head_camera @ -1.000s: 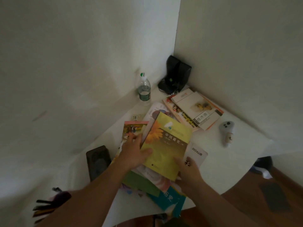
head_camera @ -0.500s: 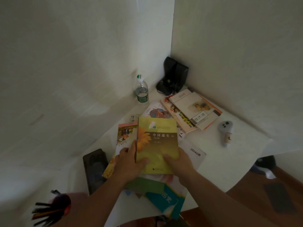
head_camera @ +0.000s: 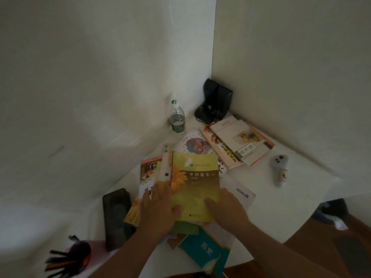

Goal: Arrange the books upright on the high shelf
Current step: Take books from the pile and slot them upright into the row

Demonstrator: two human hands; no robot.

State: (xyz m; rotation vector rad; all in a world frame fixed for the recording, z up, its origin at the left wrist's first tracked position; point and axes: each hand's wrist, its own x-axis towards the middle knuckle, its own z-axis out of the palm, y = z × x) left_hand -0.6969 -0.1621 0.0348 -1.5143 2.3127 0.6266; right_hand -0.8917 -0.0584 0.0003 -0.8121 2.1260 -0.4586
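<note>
A yellow book with a sunflower cover (head_camera: 195, 177) lies on top of a loose pile of books on the white shelf surface (head_camera: 281, 207). My left hand (head_camera: 160, 205) grips its left edge, thumb on the cover. My right hand (head_camera: 226, 205) holds its lower right corner. Under it lie a teal book (head_camera: 206, 251), a white 2024 booklet (head_camera: 241, 195) and a colourful book (head_camera: 148, 171) at the left. A second flat stack of books (head_camera: 241, 141) sits near the corner at the back right.
A water bottle (head_camera: 177, 119) stands against the left wall, a black device (head_camera: 214, 101) in the corner. A grey controller (head_camera: 280, 169) lies at the right, a black phone-like slab (head_camera: 116, 217) at the left, a pen cup (head_camera: 68, 259) at the lower left.
The yellow book has been turned from slanted to square with me. My right hand slid from below the book onto its lower right corner. My left hand stays on the left edge.
</note>
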